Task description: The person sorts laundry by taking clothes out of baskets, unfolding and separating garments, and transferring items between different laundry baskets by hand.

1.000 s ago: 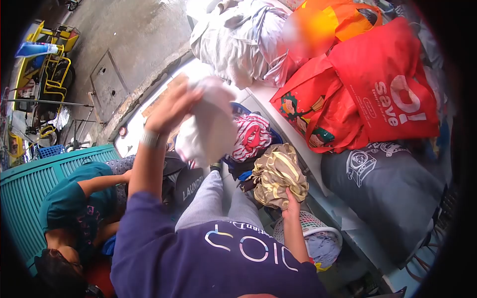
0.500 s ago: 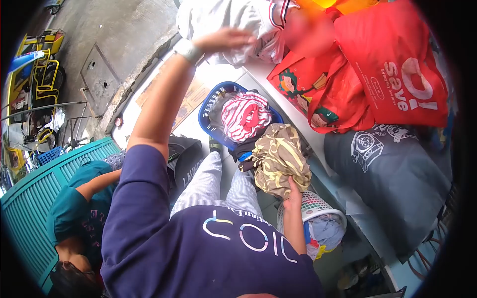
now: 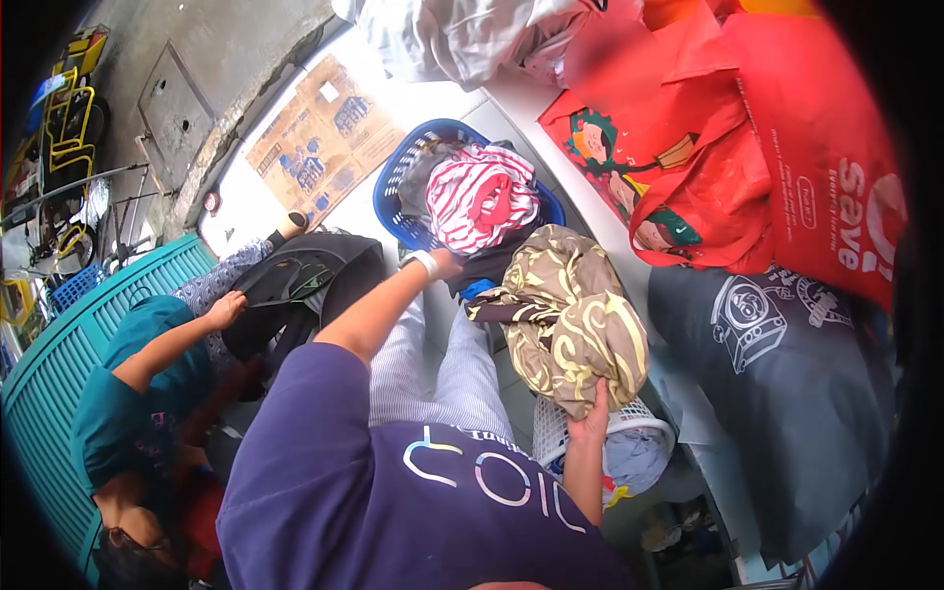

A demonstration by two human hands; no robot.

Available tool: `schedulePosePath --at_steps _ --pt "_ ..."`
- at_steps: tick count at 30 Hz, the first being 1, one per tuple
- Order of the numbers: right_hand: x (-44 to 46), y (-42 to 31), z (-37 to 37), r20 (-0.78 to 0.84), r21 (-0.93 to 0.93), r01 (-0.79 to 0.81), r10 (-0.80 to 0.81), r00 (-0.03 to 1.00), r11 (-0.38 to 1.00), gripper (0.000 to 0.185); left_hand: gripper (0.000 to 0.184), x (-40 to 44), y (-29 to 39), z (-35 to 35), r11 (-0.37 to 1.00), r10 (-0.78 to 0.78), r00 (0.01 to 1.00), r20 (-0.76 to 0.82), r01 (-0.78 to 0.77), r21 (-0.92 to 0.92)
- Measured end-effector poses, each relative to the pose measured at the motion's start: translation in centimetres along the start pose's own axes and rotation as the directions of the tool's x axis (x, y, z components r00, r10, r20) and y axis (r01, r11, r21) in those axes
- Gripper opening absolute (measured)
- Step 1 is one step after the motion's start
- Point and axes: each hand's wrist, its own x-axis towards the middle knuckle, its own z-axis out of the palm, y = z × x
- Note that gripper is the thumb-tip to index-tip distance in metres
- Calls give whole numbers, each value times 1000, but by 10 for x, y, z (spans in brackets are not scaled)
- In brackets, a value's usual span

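A brown cloth with pale yellow swirls [image 3: 580,329] hangs bunched in my right hand [image 3: 590,423], whose fingers are closed on its lower edge. My left hand [image 3: 446,264], with a white band at the wrist, is beside dark cloth [image 3: 482,273] at the near rim of a blue basket [image 3: 391,202]; its fingers are too hidden to read. In that basket lies a red-and-white striped cloth [image 3: 482,202]. Just beyond my right hand, partly under the brown cloth, a white basket [image 3: 644,425] holds light blue clothes [image 3: 632,460].
On the left, a person in a teal shirt [image 3: 143,344] handles a black bag [image 3: 324,270]. Flat cardboard [image 3: 324,138] lies on the floor ahead. White cloth [image 3: 462,39], red bags [image 3: 678,128] and a dark grey bag [image 3: 777,393] line the top and right.
My left hand has let go of the white cloth near the white pile and come back down to the blue basket. The brown cloth stays in my right hand, hanging more spread out.
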Motion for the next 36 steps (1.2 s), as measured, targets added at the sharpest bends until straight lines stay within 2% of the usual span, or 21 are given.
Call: schedulePosePath --at_steps 1,3,5,7,9,13,14,16,17,18,19,20,22,24,25,27,30,31,33,35,36 --pt "1 -1 -3 -13 34 -16 17 1000 999 51 41 10 7 8 1000 -1 1000 6 1 -6" --pt "6 1 -18 -25 -6 10 -10 1000 1000 51 49 35 22 20 959 -134 957 -259 60 -276" --pt "8 -1 -32 -48 -22 -8 7 999 1000 51 73 52 48 19 933 -230 599 -767 -90 -349" --pt "11 -2 -38 -35 -42 -17 15 999 999 51 89 81 64 3 832 -469 357 -808 -127 -540" --pt "13 2 -40 -34 -25 -23 22 999 999 52 92 58 96 -37 455 -679 610 -408 -87 -886" --pt "17 10 -35 -9 -19 -13 13 1000 1000 51 49 98 65 -30 547 -390 895 -216 37 -836" --pt "16 10 -34 -9 -12 -20 20 1000 1000 51 36 75 73 -33 626 -288 910 -299 -58 -778" --pt "14 9 -31 32 -26 -15 16 999 1000 49 36 13 69 -45 691 -143 916 -375 -179 -700" --pt "13 9 -33 33 -14 -15 16 999 1000 49 35 -48 85 -72 610 -164 929 -332 -169 -774" --pt "15 8 -37 31 -14 -20 21 999 1000 49 33 -61 58 -71 808 -188 820 -541 -184 -560" --pt "16 6 -40 31 -16 -25 25 999 1000 49 32 -75 10 -71 765 -177 769 -614 -285 -578" --pt "16 5 -40 33 -9 -24 24 999 1000 49 33 -142 42 -100 515 -317 668 -674 -476 -713" --pt "18 3 -40 37 -17 -18 19 999 1000 49 34 -216 31 -124 209 -413 511 -754 -753 -624" --pt "20 3 -38 36 -22 -13 14 999 1000 50 41 -270 -4 -126 47 -608 361 -708 -873 -485" --pt "22 3 -37 38 -30 -8 9 999 1000 50 30 -284 50 -148 48 -711 211 -671 -938 -345" --pt "25 3 -34 53 -29 -12 13 999 1000 51 25 -301 16 -138 68 -664 294 -687 -892 -447" --pt "24 3 -27 36 -46 -26 28 999 999 52 25 -295 -34 -131 68 -377 624 -684 -718 -693" --pt "23 2 -26 45 -57 -23 26 999 998 52 23 -281 -18 -129 11 -478 535 -697 -790 -613" --pt "21 1 -24 61 -77 -13 18 998 997 53 28 -268 -26 -121 -161 -524 509 -682 -846 -508" --pt "18 0 -22 56 -84 -17 22 998 996 53 27 -269 -12 -131 -329 -583 595 -553 -795 -509" --pt "16 -1 -20 51 -88 -27 31 998 996 53 25 -249 -65 -115 -173 -653 577 -491 -744 -645"
